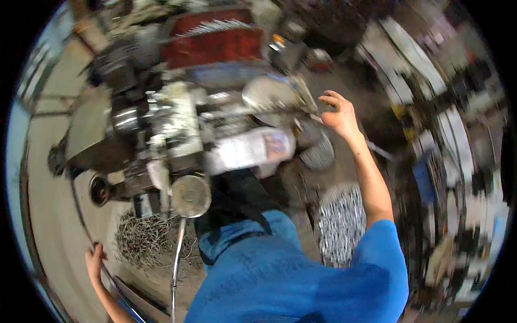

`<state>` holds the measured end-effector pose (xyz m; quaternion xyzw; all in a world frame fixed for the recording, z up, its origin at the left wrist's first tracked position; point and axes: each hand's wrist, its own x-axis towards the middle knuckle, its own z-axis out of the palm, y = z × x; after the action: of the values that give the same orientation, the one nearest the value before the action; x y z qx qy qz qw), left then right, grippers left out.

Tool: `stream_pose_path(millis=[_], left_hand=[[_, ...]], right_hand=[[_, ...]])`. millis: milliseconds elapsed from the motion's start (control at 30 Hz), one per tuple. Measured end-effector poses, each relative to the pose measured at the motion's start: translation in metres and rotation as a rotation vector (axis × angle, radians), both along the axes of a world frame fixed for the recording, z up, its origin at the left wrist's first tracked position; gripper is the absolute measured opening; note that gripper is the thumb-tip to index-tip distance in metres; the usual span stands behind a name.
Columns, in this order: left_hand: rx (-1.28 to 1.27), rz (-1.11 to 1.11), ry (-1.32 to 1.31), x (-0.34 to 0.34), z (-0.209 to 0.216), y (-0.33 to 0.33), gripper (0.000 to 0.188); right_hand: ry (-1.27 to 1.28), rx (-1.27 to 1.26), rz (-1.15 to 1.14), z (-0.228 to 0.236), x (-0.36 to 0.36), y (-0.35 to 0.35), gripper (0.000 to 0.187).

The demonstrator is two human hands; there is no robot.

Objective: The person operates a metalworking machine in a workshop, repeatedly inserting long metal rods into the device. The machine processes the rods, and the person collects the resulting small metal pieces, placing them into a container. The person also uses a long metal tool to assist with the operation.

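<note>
My right hand (340,114) is raised at the right end of the machine, its fingers loosely bent and apart with nothing seen between them. Beside its thumb is the end of a long metal bar (258,113) that runs across the machine (177,121). Down at the lower left, my left hand (96,262) is beside a thin dark cable or rod (81,215). Blur hides whether its fingers are round that line. A pale cloth or sack (250,149) with a printed patch covers the machine's near side.
A red tray (212,47) of small metal pieces stands at the far side. Thin metal scraps (145,239) lie heaped on the floor left of a round seat-like disc (190,196). Shiny metal pieces (340,223) fill a container at my right. Cluttered shelving (458,145) lines the right.
</note>
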<state>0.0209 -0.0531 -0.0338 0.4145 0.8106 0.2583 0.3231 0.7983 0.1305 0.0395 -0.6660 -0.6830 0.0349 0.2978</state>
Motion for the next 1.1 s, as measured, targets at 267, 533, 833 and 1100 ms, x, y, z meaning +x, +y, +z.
stream_pose_path(millis=[267,533,833,1100], left_hand=[[0.080,0.043,-0.320,-0.064,-0.042,0.026,0.034],[0.146,0.153,-0.347,-0.037,-0.044,0.010,0.031],[0.064,0.067,0.051,-0.023,-0.037,0.007,0.038],[0.355,-0.389,0.450,0.190,0.108,0.038,0.033]], right_hand=[[-0.233,-0.533,-0.437,-0.177,0.137,-0.242,0.034],[-0.265,-0.832,-0.443,-0.228,0.141,-0.259,0.040],[-0.473,-0.778,-0.425,-0.237,0.137,-0.241,0.051],[0.173,-0.103,0.151,-0.084,-0.025,-0.143,0.052]])
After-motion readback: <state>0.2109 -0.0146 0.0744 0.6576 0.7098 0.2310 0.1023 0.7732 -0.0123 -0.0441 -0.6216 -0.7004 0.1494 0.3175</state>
